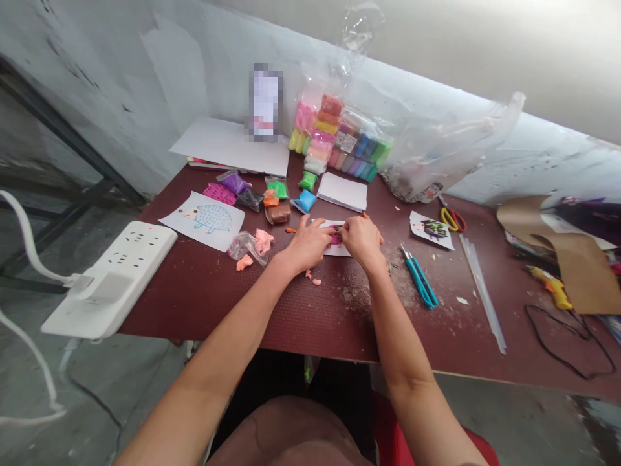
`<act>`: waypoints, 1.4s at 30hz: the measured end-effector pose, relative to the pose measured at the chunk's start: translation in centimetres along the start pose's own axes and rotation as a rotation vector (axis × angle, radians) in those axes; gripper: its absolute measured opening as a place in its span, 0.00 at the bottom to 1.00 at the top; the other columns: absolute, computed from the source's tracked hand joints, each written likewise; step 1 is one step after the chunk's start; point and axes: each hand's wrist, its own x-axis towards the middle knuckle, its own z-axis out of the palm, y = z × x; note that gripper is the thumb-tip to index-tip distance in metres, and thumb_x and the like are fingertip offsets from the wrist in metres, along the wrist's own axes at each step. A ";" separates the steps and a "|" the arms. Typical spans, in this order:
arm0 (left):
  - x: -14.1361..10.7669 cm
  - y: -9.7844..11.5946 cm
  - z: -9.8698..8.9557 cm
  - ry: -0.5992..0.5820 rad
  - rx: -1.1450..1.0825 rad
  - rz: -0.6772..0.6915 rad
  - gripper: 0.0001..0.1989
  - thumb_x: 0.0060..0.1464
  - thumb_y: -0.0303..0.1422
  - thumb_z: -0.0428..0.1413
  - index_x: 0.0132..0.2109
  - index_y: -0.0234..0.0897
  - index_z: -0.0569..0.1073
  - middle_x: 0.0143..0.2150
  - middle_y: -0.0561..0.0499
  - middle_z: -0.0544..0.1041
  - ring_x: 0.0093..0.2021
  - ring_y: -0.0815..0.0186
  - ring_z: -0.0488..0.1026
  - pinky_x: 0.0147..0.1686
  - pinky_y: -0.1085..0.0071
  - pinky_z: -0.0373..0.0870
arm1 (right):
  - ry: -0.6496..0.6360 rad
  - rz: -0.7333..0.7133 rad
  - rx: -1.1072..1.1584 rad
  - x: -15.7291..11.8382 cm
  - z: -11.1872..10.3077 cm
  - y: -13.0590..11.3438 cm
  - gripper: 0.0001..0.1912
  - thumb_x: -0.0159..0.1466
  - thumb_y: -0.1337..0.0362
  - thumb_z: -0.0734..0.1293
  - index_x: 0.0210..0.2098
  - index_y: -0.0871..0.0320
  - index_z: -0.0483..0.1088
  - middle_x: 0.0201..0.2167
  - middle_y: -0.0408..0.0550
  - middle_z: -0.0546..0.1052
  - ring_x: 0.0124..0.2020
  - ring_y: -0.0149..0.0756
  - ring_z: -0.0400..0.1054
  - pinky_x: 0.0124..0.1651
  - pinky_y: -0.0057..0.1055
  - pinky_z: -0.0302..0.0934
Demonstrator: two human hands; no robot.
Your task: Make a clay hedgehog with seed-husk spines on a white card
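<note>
A small white card (340, 250) lies on the dark red table between my hands, with a pink and dark clay shape (336, 238) on it. My left hand (310, 243) rests at the card's left side, fingers spread, its fingertips touching the shape. Over the card's right part is my right hand (359, 238), its fingers pressed together at the shape; whatever they pinch is too small to name. Peach clay (264, 241) and a crumpled clear bag lie left of my left hand. Farther left is a paper with a hedgehog drawing (212, 220).
Clay packets (279, 213), a paper stack (342, 192) and bagged clay (323, 133) stand behind. To the right are a teal cutter (420, 278), a hedgehog card (431, 229), scissors (452, 220), glue sticks (482, 291) and a glue gun (553, 287). A power strip (114, 278) is at left.
</note>
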 end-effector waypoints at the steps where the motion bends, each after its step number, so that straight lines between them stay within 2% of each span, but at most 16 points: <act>1: 0.0 0.0 0.0 0.001 -0.001 0.002 0.22 0.57 0.17 0.51 0.48 0.44 0.83 0.61 0.49 0.80 0.71 0.49 0.64 0.70 0.38 0.53 | -0.001 0.002 0.004 0.0 0.0 0.0 0.16 0.72 0.63 0.63 0.45 0.60 0.83 0.46 0.62 0.84 0.53 0.49 0.78 0.53 0.34 0.68; 6: 0.0 0.0 0.0 -0.025 0.004 -0.012 0.23 0.58 0.17 0.51 0.49 0.43 0.83 0.60 0.48 0.81 0.71 0.49 0.63 0.71 0.39 0.52 | 0.010 0.027 0.031 0.0 0.0 0.0 0.14 0.70 0.64 0.65 0.45 0.59 0.83 0.45 0.61 0.85 0.53 0.47 0.78 0.53 0.33 0.67; 9: 0.0 0.0 0.0 -0.029 0.009 -0.013 0.23 0.59 0.18 0.51 0.50 0.43 0.83 0.61 0.47 0.80 0.71 0.50 0.63 0.71 0.40 0.51 | 0.065 0.044 0.088 -0.2 -0.2 0.4 0.13 0.69 0.61 0.67 0.46 0.57 0.84 0.46 0.58 0.85 0.53 0.46 0.78 0.52 0.33 0.67; 14: 0.0 -0.1 0.3 0.013 0.015 -0.012 0.23 0.59 0.18 0.51 0.52 0.43 0.83 0.60 0.45 0.79 0.67 0.53 0.66 0.70 0.43 0.54 | 0.151 0.127 0.138 -1.5 -1.1 3.1 0.12 0.68 0.62 0.68 0.43 0.56 0.84 0.45 0.56 0.85 0.49 0.46 0.78 0.49 0.35 0.67; 18: 0.0 -0.3 0.3 0.024 0.029 0.013 0.21 0.59 0.19 0.52 0.50 0.43 0.84 0.56 0.45 0.81 0.63 0.52 0.68 0.68 0.44 0.56 | 0.081 0.211 0.095 -3.4 -1.1 6.4 0.11 0.66 0.65 0.68 0.40 0.56 0.84 0.42 0.57 0.85 0.45 0.48 0.79 0.45 0.35 0.65; 22: 0.0 -0.5 0.4 0.017 0.001 0.009 0.23 0.59 0.18 0.52 0.51 0.46 0.84 0.58 0.48 0.81 0.64 0.53 0.67 0.69 0.43 0.52 | -0.026 0.243 0.071 -5.3 -0.4 8.5 0.09 0.65 0.64 0.70 0.39 0.55 0.85 0.39 0.56 0.85 0.43 0.47 0.79 0.41 0.33 0.63; 26: -0.1 -0.9 0.7 0.065 -0.017 0.017 0.28 0.57 0.18 0.51 0.54 0.48 0.83 0.58 0.49 0.83 0.63 0.52 0.67 0.69 0.40 0.52 | -0.124 0.230 0.075 -6.3 0.3 8.6 0.09 0.63 0.57 0.73 0.36 0.56 0.84 0.34 0.54 0.85 0.39 0.44 0.78 0.38 0.32 0.61; 30: -0.3 -1.0 0.8 0.069 -0.015 0.008 0.28 0.55 0.17 0.50 0.53 0.47 0.83 0.55 0.50 0.84 0.63 0.52 0.68 0.69 0.40 0.51 | -0.133 0.166 0.077 -6.6 1.2 8.1 0.06 0.64 0.62 0.72 0.36 0.55 0.83 0.36 0.51 0.85 0.37 0.39 0.76 0.35 0.30 0.57; 34: -0.4 -0.7 0.7 0.043 0.016 -0.004 0.23 0.56 0.17 0.51 0.47 0.42 0.85 0.57 0.46 0.81 0.63 0.51 0.68 0.69 0.41 0.53 | -0.081 0.138 0.145 -6.8 1.3 8.1 0.06 0.63 0.67 0.68 0.34 0.57 0.80 0.33 0.48 0.83 0.34 0.36 0.73 0.34 0.29 0.54; 39: -0.3 -0.6 0.9 0.083 0.053 -0.006 0.19 0.58 0.19 0.53 0.45 0.42 0.85 0.55 0.43 0.79 0.60 0.53 0.69 0.68 0.45 0.56 | 0.126 0.091 0.349 -6.3 0.4 7.7 0.04 0.60 0.67 0.66 0.29 0.57 0.74 0.28 0.45 0.79 0.30 0.34 0.69 0.34 0.29 0.54; 42: -0.2 -0.7 0.9 0.070 0.047 -0.001 0.19 0.58 0.19 0.53 0.45 0.42 0.85 0.54 0.43 0.80 0.60 0.52 0.68 0.67 0.44 0.56 | 0.205 0.021 0.539 -5.2 0.5 6.7 0.05 0.59 0.66 0.65 0.30 0.57 0.74 0.27 0.45 0.79 0.29 0.34 0.69 0.35 0.29 0.56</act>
